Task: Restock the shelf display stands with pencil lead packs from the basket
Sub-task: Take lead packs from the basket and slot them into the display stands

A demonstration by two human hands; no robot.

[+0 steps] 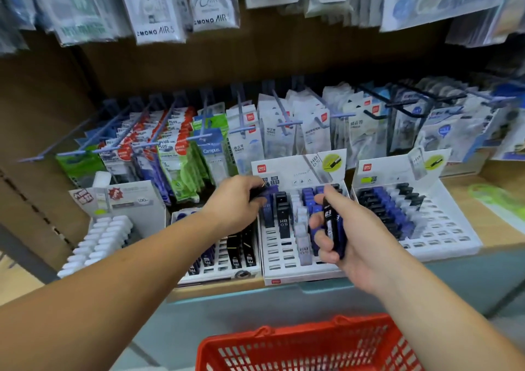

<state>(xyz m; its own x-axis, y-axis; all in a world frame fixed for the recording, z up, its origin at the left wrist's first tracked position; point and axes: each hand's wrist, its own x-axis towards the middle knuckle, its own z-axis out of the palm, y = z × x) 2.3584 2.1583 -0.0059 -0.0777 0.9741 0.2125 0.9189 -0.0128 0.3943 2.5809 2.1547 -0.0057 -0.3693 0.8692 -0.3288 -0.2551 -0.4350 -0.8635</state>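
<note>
Over the shelf display stand, a dark pack is pinched in the left hand and stacked lead packs are clasped in the right hand. Empty slots are seen beneath; the basket below both wrists.

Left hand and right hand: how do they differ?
The left hand reaches palm-down to the rear of the white slotted display stand, pinching a dark pack; the right hand is nearer its front, gripping a bundle of black and blue lead packs upright. Both hover over that stand.

Single head-worn wide-angle view, facing forward and down, close over the shelf and basket
</note>
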